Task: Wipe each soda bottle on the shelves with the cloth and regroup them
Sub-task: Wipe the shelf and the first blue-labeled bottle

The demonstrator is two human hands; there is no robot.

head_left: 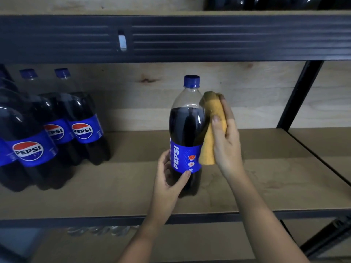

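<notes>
Item 1, soda bottle (187,133): upright on the middle shelf (266,177), a little right of centre; blue cap on, dark drink up to the shoulder, blue label with the name running vertically; stands well apart from the rest of the stock.

Item 2, left hand (169,177): at the bottle's 7 o'clock; thumb curled across the lower edge of the label, fingers wrapped behind the base; grips the bottle and steadies it.

Item 3, right hand (226,141): at the bottle's 3 o'clock; fingers and thumb closed round the cloth, pressing it to the bottle's right flank.

Item 4, cloth (212,130): yellow-orange, folded into a long pad; touches the bottle from the shoulder down to the label.

Item 5, grouped bottles (57,130): same make, clustered at 9 o'clock on the same shelf, packed close, round logos facing out.

Item 6, upper shelf rail (190,38): dark metal, at 12 o'clock; dark bottle bases just visible above it at 1 o'clock.

Handling note, as a judgement: step in hand is the wipe of this single bottle; best done with the left hand turning the bottle while the cloth stays flat against it, so the whole round is covered; neck and cap likely want a separate pass; keep the base planted to avoid tipping; afterwards it probably belongs with the cluster at 9 o'clock.
</notes>
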